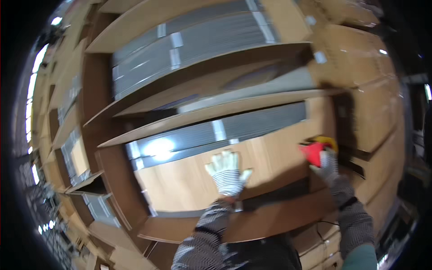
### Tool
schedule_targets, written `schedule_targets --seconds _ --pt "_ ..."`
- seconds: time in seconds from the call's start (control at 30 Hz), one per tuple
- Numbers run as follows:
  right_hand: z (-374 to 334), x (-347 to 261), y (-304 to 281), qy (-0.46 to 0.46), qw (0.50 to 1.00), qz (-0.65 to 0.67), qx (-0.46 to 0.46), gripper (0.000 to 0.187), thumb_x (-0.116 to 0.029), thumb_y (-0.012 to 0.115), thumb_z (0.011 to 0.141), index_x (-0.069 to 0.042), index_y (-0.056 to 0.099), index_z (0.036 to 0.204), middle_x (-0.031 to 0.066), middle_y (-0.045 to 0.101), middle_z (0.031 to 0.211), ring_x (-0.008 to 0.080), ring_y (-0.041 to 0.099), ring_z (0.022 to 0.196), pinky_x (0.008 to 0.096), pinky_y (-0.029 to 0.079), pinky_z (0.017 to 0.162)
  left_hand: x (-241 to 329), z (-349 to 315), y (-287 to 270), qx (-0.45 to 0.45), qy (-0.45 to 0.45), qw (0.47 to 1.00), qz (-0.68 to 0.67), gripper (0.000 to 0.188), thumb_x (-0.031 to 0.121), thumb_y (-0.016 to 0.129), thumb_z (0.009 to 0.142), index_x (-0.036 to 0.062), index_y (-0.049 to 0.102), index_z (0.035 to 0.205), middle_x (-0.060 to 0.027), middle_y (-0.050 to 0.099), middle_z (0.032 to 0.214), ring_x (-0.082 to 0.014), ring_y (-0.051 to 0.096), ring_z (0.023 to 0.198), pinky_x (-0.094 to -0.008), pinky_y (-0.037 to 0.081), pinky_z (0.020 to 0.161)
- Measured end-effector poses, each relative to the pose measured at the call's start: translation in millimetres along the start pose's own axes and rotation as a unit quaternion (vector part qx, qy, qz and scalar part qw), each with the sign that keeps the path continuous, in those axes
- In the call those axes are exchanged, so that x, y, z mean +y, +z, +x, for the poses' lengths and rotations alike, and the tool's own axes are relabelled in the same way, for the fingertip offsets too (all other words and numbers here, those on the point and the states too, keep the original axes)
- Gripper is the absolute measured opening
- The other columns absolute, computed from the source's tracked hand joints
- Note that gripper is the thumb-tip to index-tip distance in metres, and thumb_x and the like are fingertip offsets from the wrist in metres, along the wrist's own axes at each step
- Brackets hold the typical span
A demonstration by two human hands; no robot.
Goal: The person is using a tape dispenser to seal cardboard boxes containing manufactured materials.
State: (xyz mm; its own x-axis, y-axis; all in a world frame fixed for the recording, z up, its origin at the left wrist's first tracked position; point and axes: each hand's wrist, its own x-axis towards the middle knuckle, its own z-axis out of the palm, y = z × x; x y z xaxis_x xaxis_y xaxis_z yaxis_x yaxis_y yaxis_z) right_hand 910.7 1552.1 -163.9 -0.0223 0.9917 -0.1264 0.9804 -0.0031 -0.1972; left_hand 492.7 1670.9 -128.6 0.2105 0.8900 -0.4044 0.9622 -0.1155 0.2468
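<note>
My left hand (224,173), in a pale knitted glove, lies with fingers spread on a brown cardboard sheet (279,155). The sheet covers part of the dark grey stacked pieces (189,139) inside an open cardboard box (123,180). At the box's right end, my right hand (329,164), also gloved, is closed around a red tape dispenser (312,153) with a yellow part at its back. Motion blur hides its finer details. Along the near side, a box flap (279,216) stands folded outward.
Beyond this box, another open carton (198,74) holds grey bundles (216,36) bound with white strips. Closed cartons (373,108) are stacked on the right. More open boxes (74,157) stand to the left. A thin black cable (320,231) hangs near my right forearm.
</note>
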Motion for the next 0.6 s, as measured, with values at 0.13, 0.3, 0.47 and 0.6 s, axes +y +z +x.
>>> schedule_targets --seconds 0.13,0.3,0.47,0.6 --pt "-22.2 74.1 11.0 0.188 0.909 0.371 -0.01 0.048 -0.028 0.073 0.089 -0.015 0.052 0.13 0.0065 0.058 0.126 0.0298 0.056 0.116 0.048 0.048 0.097 2.1 13.4 -4.9 -0.036 0.089 0.993 -0.063 0.087 0.059 0.07 0.08 0.014 0.045 0.149 -0.0121 0.032 0.162 -0.0416 0.028 0.148 -0.0746 0.018 0.111" --pt "4.1 68.0 66.2 0.541 0.555 0.622 0.116 0.056 -0.04 0.06 0.1 -0.022 0.042 0.15 0.0057 0.054 0.144 0.0285 0.054 0.127 0.046 0.049 0.105 -22.9 -1.5 16.8 -0.024 0.064 0.994 -0.085 0.086 0.058 0.066 0.085 0.0157 0.038 0.155 -0.0141 0.025 0.165 -0.0407 0.025 0.15 -0.0743 0.012 0.113" --pt "10.5 100.0 74.0 0.502 0.519 0.685 0.093 0.058 -0.038 0.062 0.1 -0.019 0.041 0.151 0.0074 0.052 0.148 0.03 0.053 0.13 0.0433 0.046 0.109 -53.5 -18.8 -23.9 0.084 0.061 0.989 -0.101 0.078 0.051 0.07 0.08 0.0122 0.047 0.143 -0.0192 0.036 0.152 -0.0411 0.035 0.136 -0.0654 0.028 0.104" --pt "10.5 82.3 69.1 0.456 0.504 0.733 0.02 0.05 -0.043 0.056 0.103 -0.016 0.048 0.144 0.005 0.057 0.141 0.0228 0.055 0.126 0.0369 0.047 0.104 -229.1 -72.9 -158.6 0.287 -0.085 0.951 0.078 0.074 0.034 0.073 0.078 0.0034 0.049 0.14 -0.0284 0.043 0.145 -0.0437 0.038 0.138 -0.0539 0.036 0.112"
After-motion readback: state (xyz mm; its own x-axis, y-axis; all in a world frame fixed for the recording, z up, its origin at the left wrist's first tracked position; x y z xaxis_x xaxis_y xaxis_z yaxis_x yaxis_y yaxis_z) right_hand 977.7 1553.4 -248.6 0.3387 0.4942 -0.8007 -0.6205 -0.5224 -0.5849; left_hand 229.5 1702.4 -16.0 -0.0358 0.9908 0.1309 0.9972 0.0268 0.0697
